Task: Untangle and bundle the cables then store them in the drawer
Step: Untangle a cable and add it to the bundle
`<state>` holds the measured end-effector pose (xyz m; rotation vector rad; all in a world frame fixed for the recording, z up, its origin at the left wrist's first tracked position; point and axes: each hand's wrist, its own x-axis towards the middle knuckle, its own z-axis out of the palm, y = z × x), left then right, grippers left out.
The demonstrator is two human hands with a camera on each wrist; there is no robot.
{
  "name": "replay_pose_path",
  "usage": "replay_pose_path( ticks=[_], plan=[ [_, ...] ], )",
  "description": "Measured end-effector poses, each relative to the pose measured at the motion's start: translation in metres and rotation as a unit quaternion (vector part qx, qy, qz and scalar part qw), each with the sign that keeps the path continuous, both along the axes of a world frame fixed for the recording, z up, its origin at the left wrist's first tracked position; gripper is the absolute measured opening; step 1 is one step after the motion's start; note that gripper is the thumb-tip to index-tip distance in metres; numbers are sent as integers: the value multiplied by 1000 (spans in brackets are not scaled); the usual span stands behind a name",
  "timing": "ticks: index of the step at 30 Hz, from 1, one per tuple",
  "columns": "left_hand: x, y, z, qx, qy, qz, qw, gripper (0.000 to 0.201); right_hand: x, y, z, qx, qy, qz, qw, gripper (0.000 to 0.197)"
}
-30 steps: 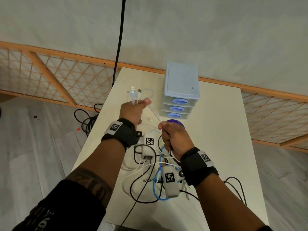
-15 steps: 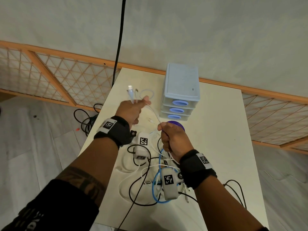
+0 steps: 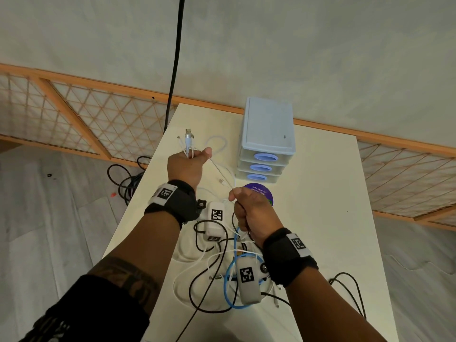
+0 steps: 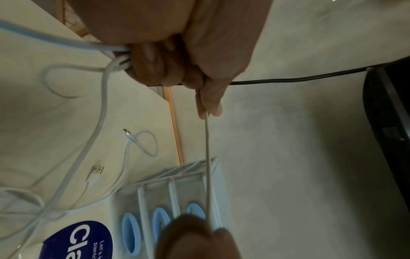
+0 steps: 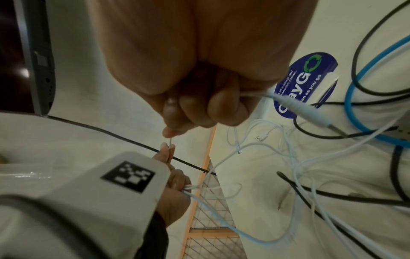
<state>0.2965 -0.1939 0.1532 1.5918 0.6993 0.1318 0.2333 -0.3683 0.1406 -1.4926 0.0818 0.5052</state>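
The head view is looking steeply down at the tabletop (image 3: 320,218); both wrist views are sitting close, sharing the purple sticker (image 4: 75,240).

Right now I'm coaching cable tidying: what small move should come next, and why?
Probably slide the right hand back along the white cable, feeding slack to the left hand. It runs taut between both hands, and more of it trails into the tangle below.

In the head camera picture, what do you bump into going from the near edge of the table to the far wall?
Blue cable loop → right hand → purple round sticker → blue drawer unit → orange wooden rail.
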Motion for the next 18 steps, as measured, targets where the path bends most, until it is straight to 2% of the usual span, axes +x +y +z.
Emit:
replay_pose_path(
  ticks=[3,6,9,11,14,16,18],
  plan=[
    [3,1,6,12,-21,18,1000,23,-2,-1,-1,-23,-13,31,999,31],
    [11,11,15,18,-38,37,998,29,-5,-7,-8,-45,-12,51,998,33],
    [12,11,20,38,-59,-8,998,25,-2,-7,-21,-71,-4,55,996,33],
    [13,12,19,37,-29,-59,997,27,3,-6,-35,-151,-44,62,986,32],
    [17,23,13,37,17,-79,996,49,19,-2,-51,-322,-134,94,933,29],
    [20,29,12,55,27,-61,996,54,34,4,-46,-336,-115,75,932,26],
    [19,32,14,46,30,-44,998,47,55,15,-36,-326,-113,38,938,27]
  ],
)
